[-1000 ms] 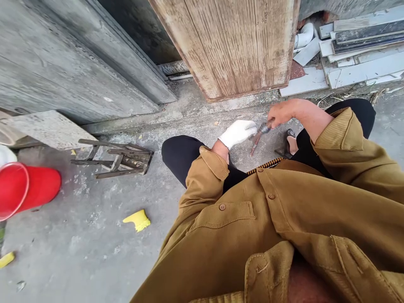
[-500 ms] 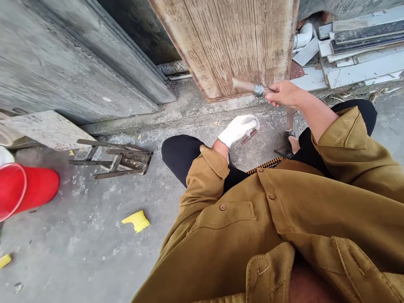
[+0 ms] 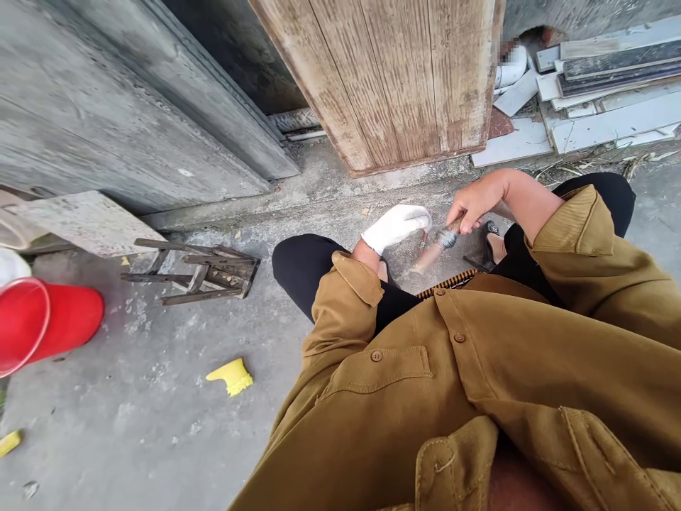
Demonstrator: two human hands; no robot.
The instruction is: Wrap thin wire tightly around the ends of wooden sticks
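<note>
My left hand, in a white glove, is closed with bent fingers around a thin reddish-brown stick, which points down from the fingertips. What kind of stick it is, I cannot make out. Bare and closed, my right hand grips the brown handle of a brush-like tool. Silvery wire is wound round the tool's middle, and its pale end slants down and left toward the ground. That end is close beside the stick; whether they touch, I cannot tell.
Ahead, a worn wooden panel leans at the wall. Stacked boards lie at the right. On the left are a small wooden stool on its side, a red bucket and a yellow piece on the concrete.
My right hand has come down toward me, and the tool has swung from pointing left by the panel to slanting down near my left hand. The left hand's stick has tilted more upright.
</note>
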